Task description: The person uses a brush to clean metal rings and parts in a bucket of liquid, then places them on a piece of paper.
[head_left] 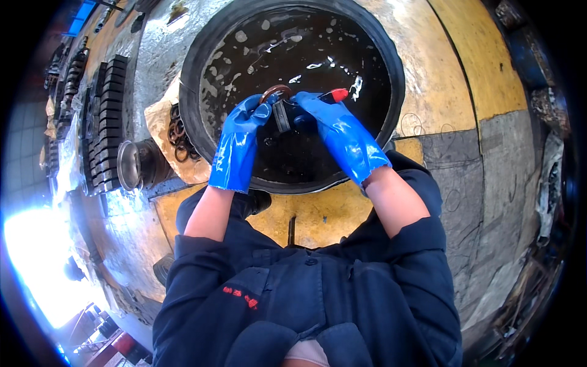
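Note:
Both my hands wear blue rubber gloves and work above a round black tub (194,92) of dark liquid with foam patches. My left hand (246,116) is closed on a reddish-brown ring (276,91), whose arc shows above the fingers. In my right hand (324,116) is a hand tool with a red-ended handle (340,95); its kind cannot be made out. Between the hands a short grey ribbed strip (281,116) slants downward, and whether it belongs to the tool is unclear. The glove fingers partly hide both ring and tool.
Left of the tub, several dark rings (178,137) lie on brown paper (160,119). A metal cylinder (131,165) lies beside them. Farther left stand rows of dark, block-like metal parts (109,122). Yellow and grey floor sheets (452,171) extend to the right, with cluttered parts along the edge.

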`<state>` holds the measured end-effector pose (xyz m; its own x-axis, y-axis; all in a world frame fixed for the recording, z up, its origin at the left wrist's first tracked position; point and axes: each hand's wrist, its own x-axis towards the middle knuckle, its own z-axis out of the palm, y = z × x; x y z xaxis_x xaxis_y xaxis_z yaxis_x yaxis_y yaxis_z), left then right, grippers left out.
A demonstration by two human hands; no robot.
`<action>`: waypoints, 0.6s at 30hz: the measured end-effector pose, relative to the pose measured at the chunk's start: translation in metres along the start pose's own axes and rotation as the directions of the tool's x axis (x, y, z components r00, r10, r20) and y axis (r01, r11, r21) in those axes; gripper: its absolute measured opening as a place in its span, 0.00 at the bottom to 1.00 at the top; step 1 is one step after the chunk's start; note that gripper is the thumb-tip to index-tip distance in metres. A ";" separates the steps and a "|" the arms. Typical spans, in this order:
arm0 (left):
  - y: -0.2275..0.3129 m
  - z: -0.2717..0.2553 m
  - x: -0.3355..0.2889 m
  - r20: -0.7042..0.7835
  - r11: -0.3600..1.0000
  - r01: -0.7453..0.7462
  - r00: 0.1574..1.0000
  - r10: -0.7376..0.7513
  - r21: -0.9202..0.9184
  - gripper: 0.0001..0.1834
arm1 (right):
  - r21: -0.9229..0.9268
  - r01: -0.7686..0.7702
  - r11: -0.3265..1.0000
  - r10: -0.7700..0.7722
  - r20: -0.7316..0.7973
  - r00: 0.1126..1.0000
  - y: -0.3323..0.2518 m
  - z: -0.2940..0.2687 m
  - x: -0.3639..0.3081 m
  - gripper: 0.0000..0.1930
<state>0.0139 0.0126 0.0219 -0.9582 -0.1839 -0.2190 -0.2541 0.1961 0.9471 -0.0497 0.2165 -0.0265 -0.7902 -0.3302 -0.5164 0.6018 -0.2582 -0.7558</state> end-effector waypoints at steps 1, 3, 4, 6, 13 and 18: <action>0.005 0.006 -0.002 0.001 0.999 0.016 1.000 -0.016 -0.036 0.23 | -0.153 0.001 0.988 0.000 0.007 1.000 0.002 -0.004 0.007 0.15; 0.010 0.012 -0.004 -0.004 0.993 0.049 0.999 -0.049 -0.106 0.23 | -0.445 0.002 0.895 0.010 0.025 1.000 0.001 -0.008 0.024 0.15; 0.007 0.005 -0.005 -0.017 0.993 0.061 0.998 -0.063 -0.098 0.23 | -0.770 0.108 0.628 -0.075 0.078 0.994 -0.017 0.003 0.004 0.17; 0.003 -0.005 -0.004 -0.028 0.994 0.084 0.996 -0.086 -0.073 0.24 | -0.802 0.179 0.569 -0.288 0.009 0.958 -0.024 0.015 -0.022 0.17; -0.026 -0.022 0.018 -0.049 0.946 -0.054 0.996 0.073 0.321 0.25 | -0.788 0.113 0.605 -0.309 -0.101 0.946 -0.028 -0.002 -0.016 0.16; -0.040 -0.019 0.017 -0.007 0.937 -0.173 0.983 0.183 0.302 0.23 | -0.698 0.199 0.688 -0.263 0.015 0.965 -0.029 0.005 -0.014 0.16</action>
<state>0.0100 -0.0164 -0.0150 -0.9876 -0.1520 -0.0398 -0.1124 0.5067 0.8548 -0.0554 0.2237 0.0044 -0.9190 -0.2637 -0.2931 0.1762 0.3903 -0.9037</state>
